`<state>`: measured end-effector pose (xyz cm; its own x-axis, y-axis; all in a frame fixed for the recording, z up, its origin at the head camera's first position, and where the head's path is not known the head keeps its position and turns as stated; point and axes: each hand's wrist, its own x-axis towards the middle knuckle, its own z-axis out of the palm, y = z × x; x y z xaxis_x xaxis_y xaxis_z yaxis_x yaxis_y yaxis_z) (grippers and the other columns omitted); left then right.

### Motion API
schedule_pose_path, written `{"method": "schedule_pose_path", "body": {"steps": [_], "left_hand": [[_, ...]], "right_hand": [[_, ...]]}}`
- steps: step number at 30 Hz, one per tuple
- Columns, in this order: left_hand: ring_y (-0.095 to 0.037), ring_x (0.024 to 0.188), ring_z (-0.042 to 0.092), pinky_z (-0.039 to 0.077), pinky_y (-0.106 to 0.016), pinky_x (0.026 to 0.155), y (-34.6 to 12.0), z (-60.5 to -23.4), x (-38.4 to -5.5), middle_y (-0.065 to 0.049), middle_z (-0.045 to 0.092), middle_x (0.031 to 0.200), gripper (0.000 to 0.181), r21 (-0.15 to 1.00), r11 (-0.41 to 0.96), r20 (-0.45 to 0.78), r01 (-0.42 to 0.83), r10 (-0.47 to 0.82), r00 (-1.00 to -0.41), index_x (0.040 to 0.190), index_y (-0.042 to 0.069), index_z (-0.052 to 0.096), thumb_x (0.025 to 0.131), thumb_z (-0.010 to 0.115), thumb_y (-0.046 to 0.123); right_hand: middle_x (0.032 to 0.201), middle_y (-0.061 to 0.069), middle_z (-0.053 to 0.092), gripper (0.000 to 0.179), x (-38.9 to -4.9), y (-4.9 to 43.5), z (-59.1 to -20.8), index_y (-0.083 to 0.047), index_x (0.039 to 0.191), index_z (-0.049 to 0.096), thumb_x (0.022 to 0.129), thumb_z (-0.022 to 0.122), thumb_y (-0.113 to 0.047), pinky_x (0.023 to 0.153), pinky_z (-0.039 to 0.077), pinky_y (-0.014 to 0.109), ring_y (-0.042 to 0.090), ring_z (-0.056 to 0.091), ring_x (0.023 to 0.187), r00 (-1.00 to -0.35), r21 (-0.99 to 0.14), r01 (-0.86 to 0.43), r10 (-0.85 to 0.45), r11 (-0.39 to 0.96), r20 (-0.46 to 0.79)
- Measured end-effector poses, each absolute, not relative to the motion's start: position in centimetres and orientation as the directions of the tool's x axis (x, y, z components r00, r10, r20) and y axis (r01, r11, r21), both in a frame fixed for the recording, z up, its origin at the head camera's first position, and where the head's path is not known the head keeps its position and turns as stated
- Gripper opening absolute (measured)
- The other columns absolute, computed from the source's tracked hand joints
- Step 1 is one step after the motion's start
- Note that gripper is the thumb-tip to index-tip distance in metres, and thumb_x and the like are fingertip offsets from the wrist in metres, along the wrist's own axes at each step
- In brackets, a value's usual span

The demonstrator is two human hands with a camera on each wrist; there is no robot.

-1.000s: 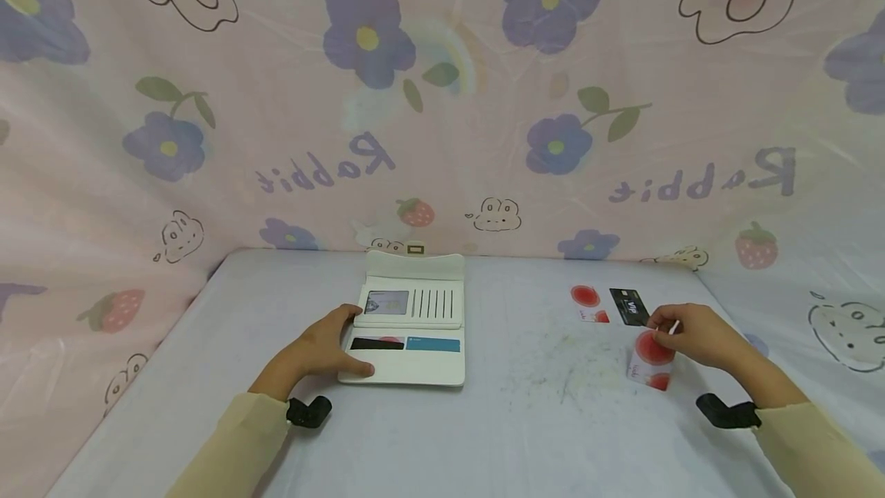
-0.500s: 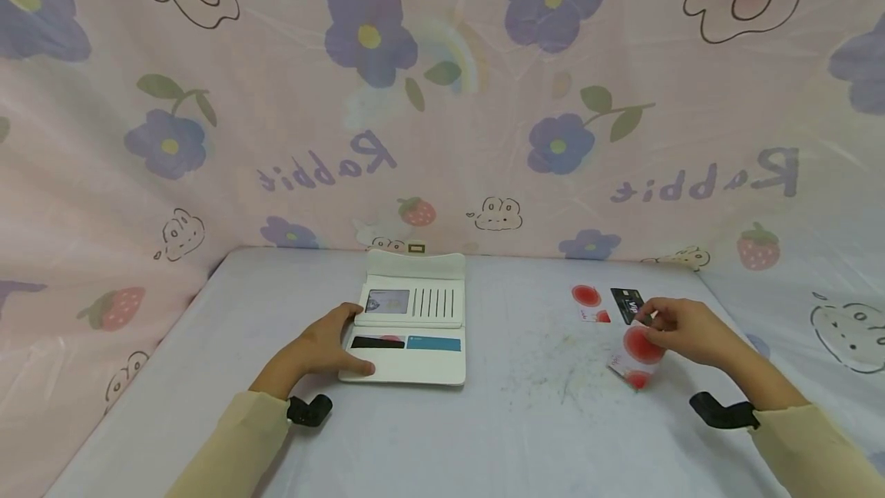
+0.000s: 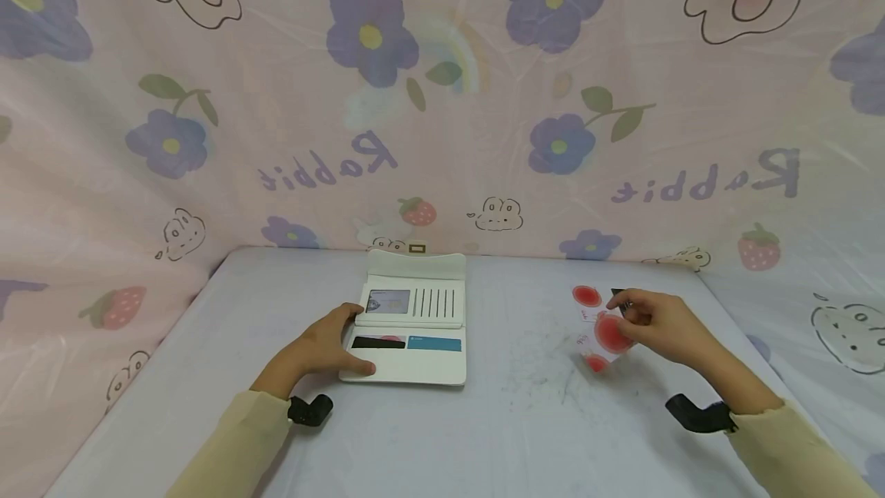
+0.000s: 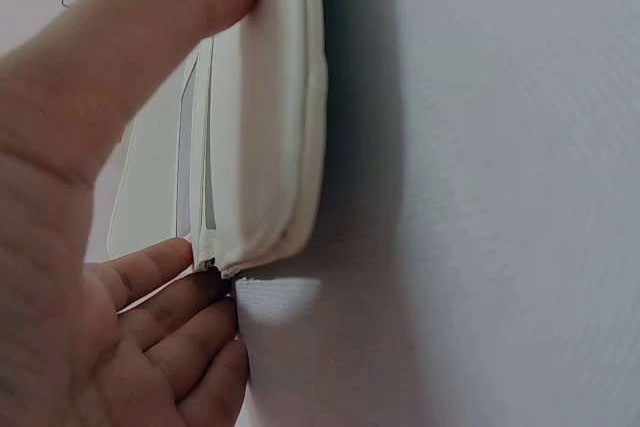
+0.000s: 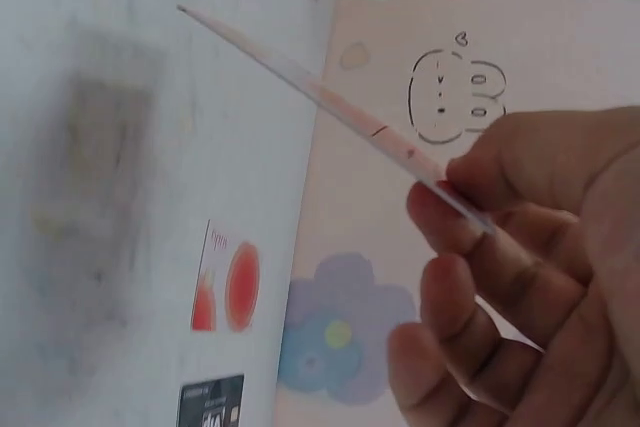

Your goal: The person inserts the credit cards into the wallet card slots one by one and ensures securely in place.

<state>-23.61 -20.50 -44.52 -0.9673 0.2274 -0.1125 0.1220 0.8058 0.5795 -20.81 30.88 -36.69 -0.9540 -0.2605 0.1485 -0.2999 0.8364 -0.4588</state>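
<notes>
A white wallet (image 3: pixel 422 369) lies unfolded flat on the table, left of centre in the head view. My left hand (image 3: pixel 321 346) grips its left edge, thumb on the lower panel and fingers at the side. Tucked in the lower slots are a blue card (image 3: pixel 434 343) and a black one (image 3: pixel 377 343); an ID-like card (image 3: pixel 387 301) shows in the window. On the right, my right hand (image 3: pixel 667 327) pinches a white card with red circles (image 5: pixel 330 107) by one end, tilted above the table. Behind it lie a similar red-and-white card (image 3: pixel 586 296) and a partly hidden black card (image 5: pixel 211 403).
A white cloth covers the table (image 3: pixel 512 436), with grey smudges (image 3: pixel 553 379) between the wallet and the cards. A pink curtain (image 3: pixel 456 144) printed with flowers and rabbits rises along the back and sides.
My right hand has moved left with the pinched card, now covering most of the black card on the table. My left hand and the wallet have stayed in place.
</notes>
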Motion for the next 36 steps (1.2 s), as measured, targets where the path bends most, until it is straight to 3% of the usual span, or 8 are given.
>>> {"method": "schedule_pose_path", "body": {"steps": [10,19,31,36], "left_hand": [[-0.037,0.139,0.037,0.034,-0.058,0.11,-20.4,-44.3,-23.5,-0.016,0.041,0.149,0.113,0.587,0.803,-0.124,0.106,0.218,-0.968,0.143,0.01,0.038,0.053,0.089,0.055],[-0.037,0.138,0.038,0.035,-0.057,0.109,-20.3,-44.3,-23.6,-0.016,0.042,0.148,0.113,0.582,0.806,-0.122,0.107,0.217,-0.969,0.143,0.01,0.037,0.054,0.089,0.055],[-0.034,0.137,0.04,0.036,-0.056,0.109,-20.4,-44.6,-23.6,-0.013,0.044,0.147,0.111,0.593,0.799,-0.117,0.101,0.209,-0.971,0.142,0.011,0.039,0.053,0.089,0.055],[-0.035,0.138,0.039,0.036,-0.057,0.109,-20.4,-44.5,-23.6,-0.014,0.043,0.147,0.113,0.59,0.801,-0.116,0.102,0.209,-0.971,0.142,0.01,0.038,0.052,0.089,0.056]], "right_hand": [[0.072,-0.005,0.065,0.028,-21.3,29.1,-36.7,-0.007,0.113,0.064,0.085,0.067,-0.009,0.057,0.049,0.022,0.006,0.057,0.064,-0.95,-0.477,-0.313,-0.263,0.821,0.17],[0.07,-0.004,0.064,0.023,-21.9,27.7,-37.0,-0.012,0.108,0.065,0.085,0.065,-0.007,0.054,0.046,0.022,0.008,0.055,0.061,-0.944,-0.498,-0.328,-0.253,0.803,0.214],[0.07,0.001,0.065,0.023,-22.3,25.3,-37.2,-0.011,0.109,0.061,0.087,0.068,-0.01,0.048,0.043,0.024,0.012,0.051,0.058,-0.955,-0.585,-0.296,-0.212,0.755,0.21],[0.071,0.003,0.067,0.024,-22.7,24.1,-37.5,-0.011,0.11,0.06,0.087,0.068,-0.01,0.048,0.048,0.025,0.012,0.053,0.055,-0.956,-0.633,-0.292,-0.206,0.717,0.208]]}}
